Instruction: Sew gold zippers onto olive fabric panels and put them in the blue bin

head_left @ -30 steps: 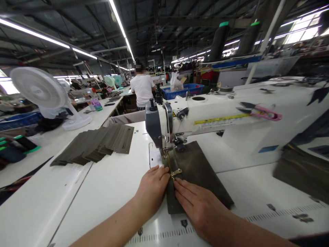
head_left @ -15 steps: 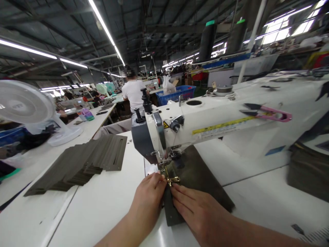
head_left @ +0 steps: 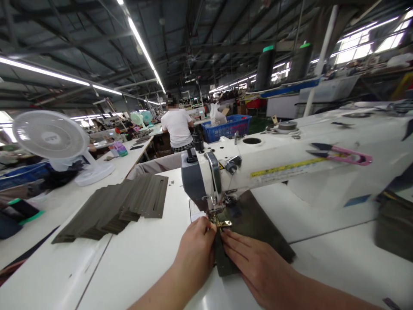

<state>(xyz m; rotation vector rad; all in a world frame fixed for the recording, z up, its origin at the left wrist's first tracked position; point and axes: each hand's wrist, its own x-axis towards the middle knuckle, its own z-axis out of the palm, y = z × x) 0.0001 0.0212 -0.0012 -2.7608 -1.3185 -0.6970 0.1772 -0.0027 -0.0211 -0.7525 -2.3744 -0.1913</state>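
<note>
A dark olive fabric piece [head_left: 261, 230] lies flat under the needle area of a white sewing machine [head_left: 280, 157]. On it, just in front of the presser foot, sits a gold metal zipper pull [head_left: 225, 224]. My left hand [head_left: 196, 244] is closed at the left edge of the piece, thumb and forefinger pinched beside the zipper pull. To the right, my right hand [head_left: 254, 260] lies with its fingers stretched out flat on the fabric, fingertips just below the pull. The needle tip and the fabric under my fingers are hidden.
A fanned stack of olive pieces [head_left: 112, 206] lies on the left of the white table [head_left: 142, 262]. Pink-handled thread snips [head_left: 342, 154] rest on the machine arm. Beyond are a white fan [head_left: 51, 135], a blue basket [head_left: 227, 128] and a seated person [head_left: 177, 125].
The view has shifted, so the scene sits further right. The fabric and zipper pull have slid slightly forward toward the needle, with both hands following.
</note>
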